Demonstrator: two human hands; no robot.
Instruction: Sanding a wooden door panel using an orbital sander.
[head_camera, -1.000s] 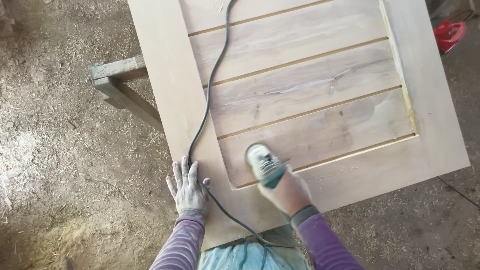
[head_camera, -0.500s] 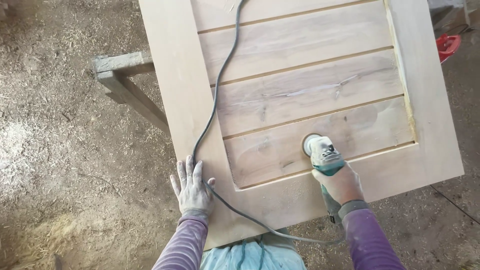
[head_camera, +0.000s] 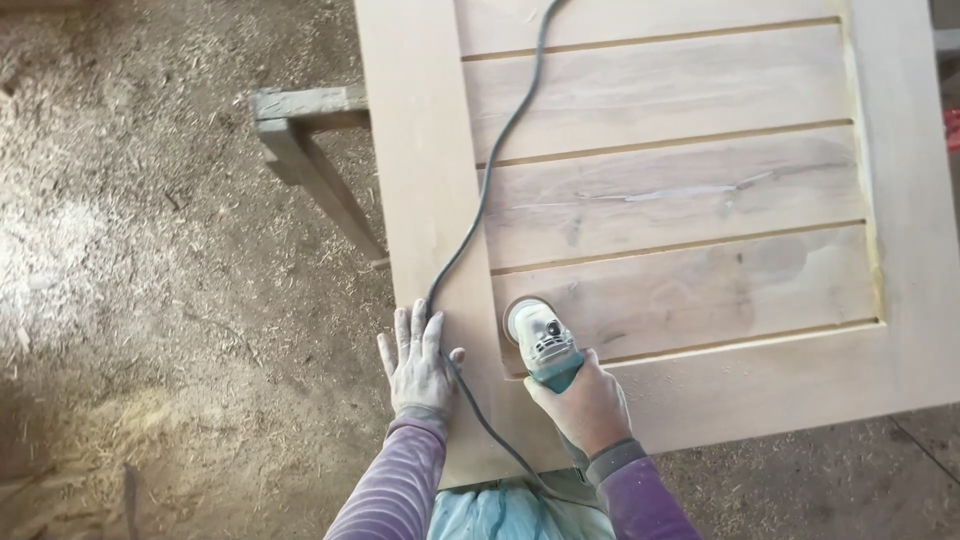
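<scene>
Head view: small angle grinder (head_camera: 543, 342), grey body with teal rear, sits disc-down on the lowest plank of the wooden door panel (head_camera: 690, 180), at the plank's left end near the frame corner. Right hand (head_camera: 588, 400) wraps around its rear — fingers closed on the grip. Left hand (head_camera: 420, 362) lies flat, fingers spread, on the panel's left frame rail, holding nothing. Grey power cord (head_camera: 480, 215) runs down the rail, passing just by the left hand's thumb side. Sawhorse (head_camera: 310, 140) shows beneath — sawdust-strewn floor (head_camera: 150, 300) all around.
</scene>
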